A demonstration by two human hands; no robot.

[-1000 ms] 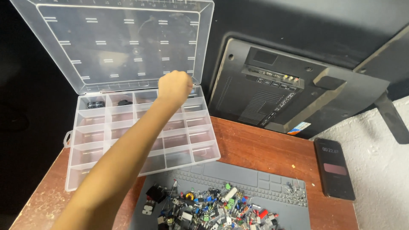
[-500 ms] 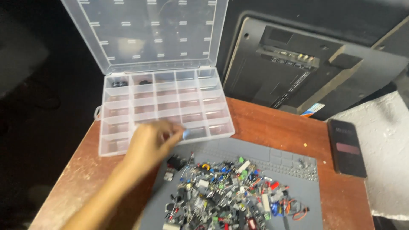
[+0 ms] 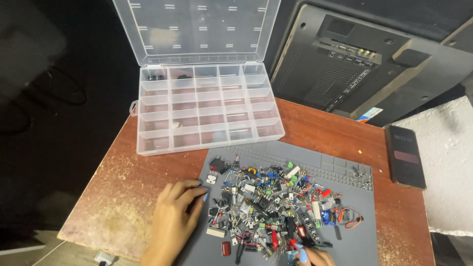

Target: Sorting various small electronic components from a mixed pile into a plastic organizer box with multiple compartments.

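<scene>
Along the near edge of the worn wooden table [image 3: 123, 197], left hand [image 3: 175, 216] palm down, fingers bent and close together, tips with blue nails at the left edge of a grey work mat [image 3: 354, 236]; anything pinched under them impossible to tell. At the near edge of the mat, only the fingertips of the right hand [image 3: 315, 257] in view, touching the heap, grip unclear. Across the middle of the mat, a dense pile of small electronic parts [image 3: 276, 207]: black, red, green and blue bodies with tangled wire legs. Likely picking through the heap for sorting; any pick calling for a fine pinch on one part clear of its neighbours. Beyond the mat, toward the far left corner, a clear compartment box [image 3: 148, 148], lid [image 3: 197, 29] upright, nearly all cells bare, a few dark bits in the far-left cells. By the right edge, a dark phone [image 3: 405, 156]; behind, a black monitor back [image 3: 345, 64]. A second ago, left hand out over the box; since then drawn back down to the mat.
</scene>
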